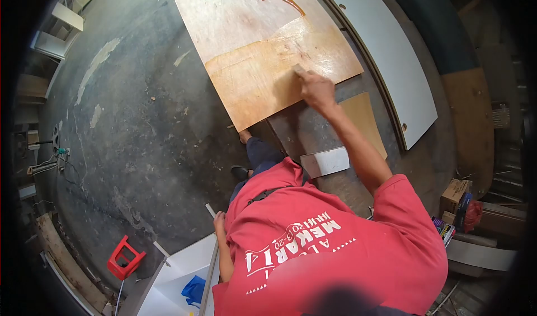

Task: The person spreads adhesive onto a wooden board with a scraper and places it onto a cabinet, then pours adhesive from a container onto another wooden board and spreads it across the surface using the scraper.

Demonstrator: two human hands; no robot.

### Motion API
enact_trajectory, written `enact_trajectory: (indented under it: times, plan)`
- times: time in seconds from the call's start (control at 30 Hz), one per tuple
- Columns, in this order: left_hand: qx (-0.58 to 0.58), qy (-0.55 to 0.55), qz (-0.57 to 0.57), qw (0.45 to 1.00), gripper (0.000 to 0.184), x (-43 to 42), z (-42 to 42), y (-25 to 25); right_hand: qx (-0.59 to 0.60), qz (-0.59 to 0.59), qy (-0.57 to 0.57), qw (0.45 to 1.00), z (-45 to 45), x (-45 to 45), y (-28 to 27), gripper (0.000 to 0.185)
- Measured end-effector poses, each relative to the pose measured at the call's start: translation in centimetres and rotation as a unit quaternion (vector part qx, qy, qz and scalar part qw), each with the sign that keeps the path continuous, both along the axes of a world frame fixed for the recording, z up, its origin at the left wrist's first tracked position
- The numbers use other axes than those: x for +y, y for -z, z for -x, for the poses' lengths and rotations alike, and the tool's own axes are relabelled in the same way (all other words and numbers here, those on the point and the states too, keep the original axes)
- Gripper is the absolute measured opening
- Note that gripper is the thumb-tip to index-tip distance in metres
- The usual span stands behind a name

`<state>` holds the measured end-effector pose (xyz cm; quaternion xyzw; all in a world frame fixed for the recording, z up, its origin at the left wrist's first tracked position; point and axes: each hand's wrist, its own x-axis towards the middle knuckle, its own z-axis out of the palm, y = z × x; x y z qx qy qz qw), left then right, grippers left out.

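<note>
A sheet of plywood lies in front of me, its near part covered with a glossy amber film. A thick bead of brown liquid, which looks like glue, curves across its far part. My right hand is closed around a small flat spreader, whose edge meets the wet surface near the board's right side. Low at my left side, my left hand is by the end of a pale post on a white cabinet frame. Its fingers are small and partly hidden, so their grip is unclear.
Long white panels lie to the right of the plywood. A white box-like piece and a thin brown sheet are nearer me. A red stool stands at lower left. Cables lie on the concrete floor.
</note>
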<state>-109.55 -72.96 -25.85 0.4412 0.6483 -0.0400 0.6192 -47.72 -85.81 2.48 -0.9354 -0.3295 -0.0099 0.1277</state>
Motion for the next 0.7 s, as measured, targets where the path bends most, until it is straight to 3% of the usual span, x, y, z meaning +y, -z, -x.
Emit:
enact_trajectory:
  times: [0.1,0.27,0.33,0.43,0.5,0.57,0.7]
  plan:
    - [0.006,0.029,-0.007,1.0,0.053,0.0,0.0,0.8,0.031,0.023,-0.03,0.999,4.4,4.2,1.0,0.041]
    - [-0.015,0.009,-0.006,1.0,0.053,0.7,0.0,0.2,0.08,0.018,-0.093,0.992,11.3,9.9,0.0,0.037]
    - [-0.029,-0.008,-0.009,1.0,0.054,1.3,0.1,-0.3,0.058,0.055,-0.19,0.979,12.3,10.3,-0.3,0.034]
    - [-0.022,-0.063,0.02,0.998,0.054,2.1,0.1,-1.6,0.003,0.019,-0.293,0.956,7.7,5.9,0.5,0.029]
    - [0.012,-0.101,0.069,0.992,0.054,2.5,0.8,-1.6,0.034,0.019,-0.349,0.936,3.1,2.2,-0.2,0.028]
    - [-0.019,-0.111,0.085,0.99,0.052,2.4,2.9,0.9,0.03,0.074,-0.37,0.926,-0.4,-1.6,-2.1,0.031]
    - [0.052,-0.138,0.057,0.987,0.057,0.8,0.6,-1.7,0.04,0.096,-0.34,0.935,-4.0,-6.5,-2.9,0.035]
